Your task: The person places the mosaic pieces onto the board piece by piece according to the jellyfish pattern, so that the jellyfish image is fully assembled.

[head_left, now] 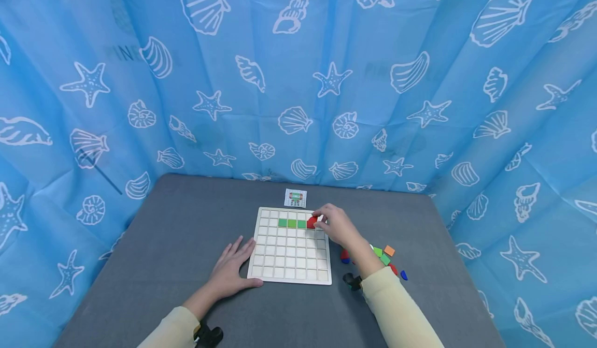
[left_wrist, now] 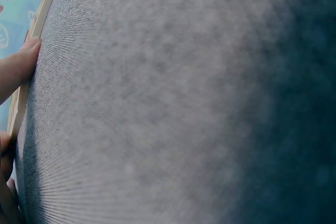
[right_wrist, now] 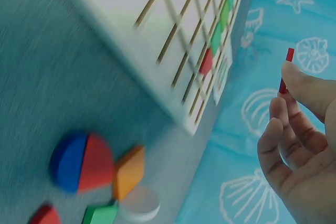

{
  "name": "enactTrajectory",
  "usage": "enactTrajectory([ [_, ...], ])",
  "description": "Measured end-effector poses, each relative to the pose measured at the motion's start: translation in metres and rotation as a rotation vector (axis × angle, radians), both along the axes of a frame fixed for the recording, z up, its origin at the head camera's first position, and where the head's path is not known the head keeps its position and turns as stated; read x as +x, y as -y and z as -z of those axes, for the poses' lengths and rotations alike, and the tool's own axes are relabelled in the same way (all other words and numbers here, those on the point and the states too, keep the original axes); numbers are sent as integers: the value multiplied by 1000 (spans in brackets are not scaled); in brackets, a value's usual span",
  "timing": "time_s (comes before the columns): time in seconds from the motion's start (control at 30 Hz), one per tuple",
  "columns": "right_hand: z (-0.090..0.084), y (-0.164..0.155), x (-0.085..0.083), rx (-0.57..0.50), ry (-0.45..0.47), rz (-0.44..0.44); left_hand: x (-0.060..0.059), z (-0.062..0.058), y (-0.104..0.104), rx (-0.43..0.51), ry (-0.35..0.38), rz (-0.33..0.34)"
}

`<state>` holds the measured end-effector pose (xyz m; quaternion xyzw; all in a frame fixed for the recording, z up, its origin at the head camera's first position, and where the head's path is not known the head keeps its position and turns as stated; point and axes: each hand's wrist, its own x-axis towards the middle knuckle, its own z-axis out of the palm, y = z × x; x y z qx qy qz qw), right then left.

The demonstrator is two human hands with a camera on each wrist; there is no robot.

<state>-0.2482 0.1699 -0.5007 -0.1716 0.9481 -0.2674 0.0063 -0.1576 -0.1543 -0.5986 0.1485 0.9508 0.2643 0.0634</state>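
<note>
Blue shell-print curtain [head_left: 298, 68] fills the upper frame, grey counter [head_left: 163, 265] below it. Centre of the frame sits the white grid board [head_left: 291, 247], three green tiles [head_left: 292, 223] lined up in its second row. Left hand [head_left: 232, 270] lies flat at the board's lower left corner, fingers straight and spread. Right hand [head_left: 337, 225] is over the board's upper right, fingers pinching a red tile [head_left: 311, 222] just right of the greens. A pile of loose coloured pieces [head_left: 384, 257] lies right of the board, and a small pattern card [head_left: 295, 198] just above it.
</note>
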Motion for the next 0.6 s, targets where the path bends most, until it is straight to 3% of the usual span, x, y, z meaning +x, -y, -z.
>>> enactTrajectory([
  [0.23,-2,21,1,-42,-67,-67,0,-1,-1,-9,8,-1],
  [0.6,-3,55,-9,-75,18,-87,0,-2,-1,-21,-8,-7],
])
